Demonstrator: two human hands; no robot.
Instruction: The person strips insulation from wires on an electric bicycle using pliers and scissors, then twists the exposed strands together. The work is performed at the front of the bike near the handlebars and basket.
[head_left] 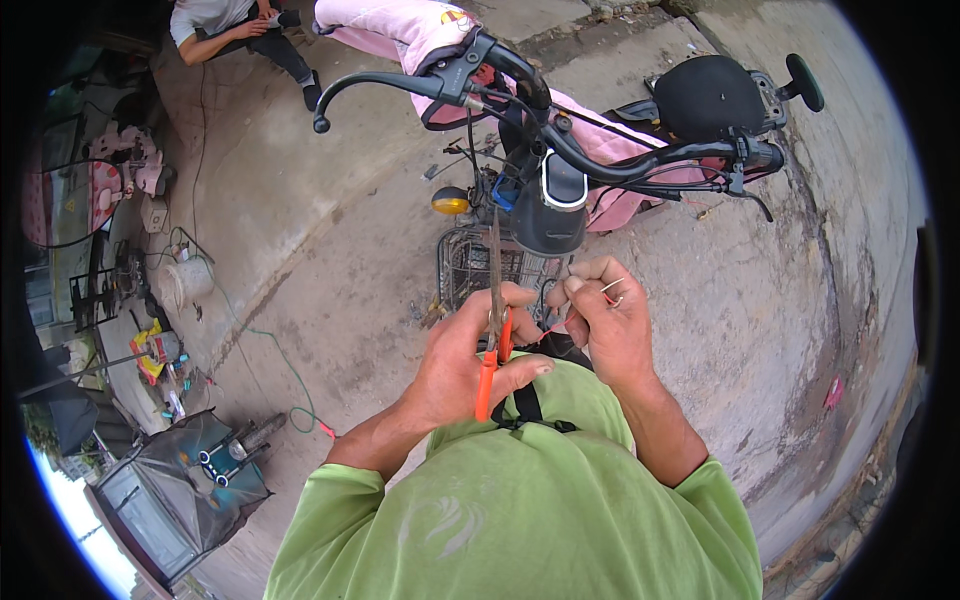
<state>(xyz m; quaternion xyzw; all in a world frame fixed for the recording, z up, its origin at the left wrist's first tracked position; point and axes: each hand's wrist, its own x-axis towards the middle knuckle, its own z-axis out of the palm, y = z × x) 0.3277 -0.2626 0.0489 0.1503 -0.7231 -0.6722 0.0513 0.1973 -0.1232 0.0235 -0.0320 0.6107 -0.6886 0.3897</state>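
My left hand (458, 352) is closed around a pair of scissors (487, 385) with orange handles, its long dark blades pointing up and away from me. Thin red and white wires (612, 291) are pinched between the thumb and fingers of my right hand (612, 325). A red strand runs from that pinch towards my left fingers; whether they touch it I cannot tell. Just beyond both hands is the front of an electric bike, with a black headlight housing (548, 228), a wire basket (470, 262) and an orange turn signal (450, 201).
Black handlebars (610, 165) with brake levers and a pink cover (395, 35) span the space ahead. A seated person (235, 35) is at the far left. Along the left are a white bucket (186, 284), a green cable (285, 368) and a covered three-wheeler (180, 490).
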